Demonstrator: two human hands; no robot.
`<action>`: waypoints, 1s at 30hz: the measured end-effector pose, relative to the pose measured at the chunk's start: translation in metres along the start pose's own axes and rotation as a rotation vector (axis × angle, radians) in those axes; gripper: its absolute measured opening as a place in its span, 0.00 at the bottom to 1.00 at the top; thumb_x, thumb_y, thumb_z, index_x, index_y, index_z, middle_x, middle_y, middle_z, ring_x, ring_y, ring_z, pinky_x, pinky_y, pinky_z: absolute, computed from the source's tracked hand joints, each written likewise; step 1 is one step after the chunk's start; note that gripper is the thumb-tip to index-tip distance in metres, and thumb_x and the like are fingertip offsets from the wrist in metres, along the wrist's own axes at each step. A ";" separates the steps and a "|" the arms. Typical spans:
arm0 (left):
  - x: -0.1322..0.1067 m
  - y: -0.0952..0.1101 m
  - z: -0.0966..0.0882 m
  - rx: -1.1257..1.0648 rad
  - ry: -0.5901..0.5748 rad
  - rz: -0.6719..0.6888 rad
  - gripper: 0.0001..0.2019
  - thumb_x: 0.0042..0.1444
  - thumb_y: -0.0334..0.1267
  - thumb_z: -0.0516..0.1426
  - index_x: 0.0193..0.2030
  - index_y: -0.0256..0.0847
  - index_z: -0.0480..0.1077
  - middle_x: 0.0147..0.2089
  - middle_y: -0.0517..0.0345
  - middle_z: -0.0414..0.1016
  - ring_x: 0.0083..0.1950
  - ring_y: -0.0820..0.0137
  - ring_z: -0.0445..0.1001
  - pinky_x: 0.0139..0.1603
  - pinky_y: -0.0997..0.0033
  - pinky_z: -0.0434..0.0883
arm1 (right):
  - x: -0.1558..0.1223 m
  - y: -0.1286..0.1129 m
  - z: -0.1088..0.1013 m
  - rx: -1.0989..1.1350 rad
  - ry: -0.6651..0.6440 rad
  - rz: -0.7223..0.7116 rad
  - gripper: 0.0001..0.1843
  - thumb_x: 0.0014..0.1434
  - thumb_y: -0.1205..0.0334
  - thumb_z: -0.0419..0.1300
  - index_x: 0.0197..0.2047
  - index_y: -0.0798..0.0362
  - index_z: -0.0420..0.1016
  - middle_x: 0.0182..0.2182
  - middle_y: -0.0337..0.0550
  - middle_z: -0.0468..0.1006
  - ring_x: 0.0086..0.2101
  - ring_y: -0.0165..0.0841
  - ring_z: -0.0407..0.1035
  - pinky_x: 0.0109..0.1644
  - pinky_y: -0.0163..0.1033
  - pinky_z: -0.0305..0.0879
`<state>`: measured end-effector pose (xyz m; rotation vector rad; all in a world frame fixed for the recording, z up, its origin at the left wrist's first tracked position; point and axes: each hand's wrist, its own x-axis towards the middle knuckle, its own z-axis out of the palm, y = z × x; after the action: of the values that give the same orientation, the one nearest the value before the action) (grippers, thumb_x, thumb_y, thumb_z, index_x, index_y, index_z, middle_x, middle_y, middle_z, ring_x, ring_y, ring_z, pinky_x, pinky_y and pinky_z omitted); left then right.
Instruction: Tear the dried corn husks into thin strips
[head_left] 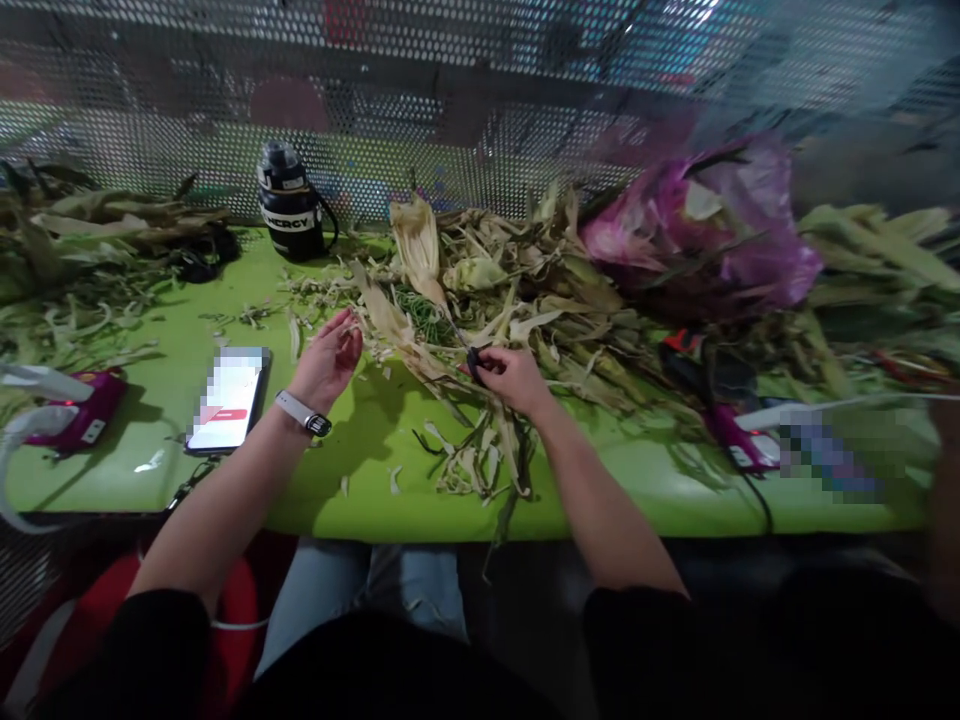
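My right hand [511, 380] is closed round the black handle of a tool with a thin metal blade [459, 333]; its exact kind is hard to make out. The blade points up and left towards a dry corn husk [416, 245] in the husk pile. On the left, my left hand [330, 358] is turned palm up with its fingers curled beside another pale husk [381, 312]. Small pale bits show at its fingertips, too small to name. A tangle of green string [422, 316] lies among the husks between my hands. Torn husk strips [480, 460] hang near the table's front edge.
A black bottle [291, 215] stands behind my left hand, a phone [232, 400] beside my left forearm. Purple power strips [84, 410] with cables lie at both sides. A pink plastic bag [705, 230] sits on husks at right. Perforated metal panel [450, 110] closes the back.
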<state>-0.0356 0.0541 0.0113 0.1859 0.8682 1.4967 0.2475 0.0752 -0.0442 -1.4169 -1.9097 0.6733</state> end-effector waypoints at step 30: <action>0.032 0.066 0.024 1.206 -0.590 -0.035 0.11 0.44 0.44 0.72 0.28 0.42 0.79 0.15 0.61 0.60 0.14 0.74 0.58 0.14 0.72 0.58 | -0.005 -0.001 0.003 -0.172 -0.042 -0.108 0.13 0.51 0.54 0.62 0.34 0.55 0.79 0.23 0.40 0.75 0.23 0.29 0.62 0.30 0.35 0.56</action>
<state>-0.0781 0.1009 0.0560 1.4004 1.1504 0.6300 0.2456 0.0703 -0.0469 -1.4008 -2.1029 0.5017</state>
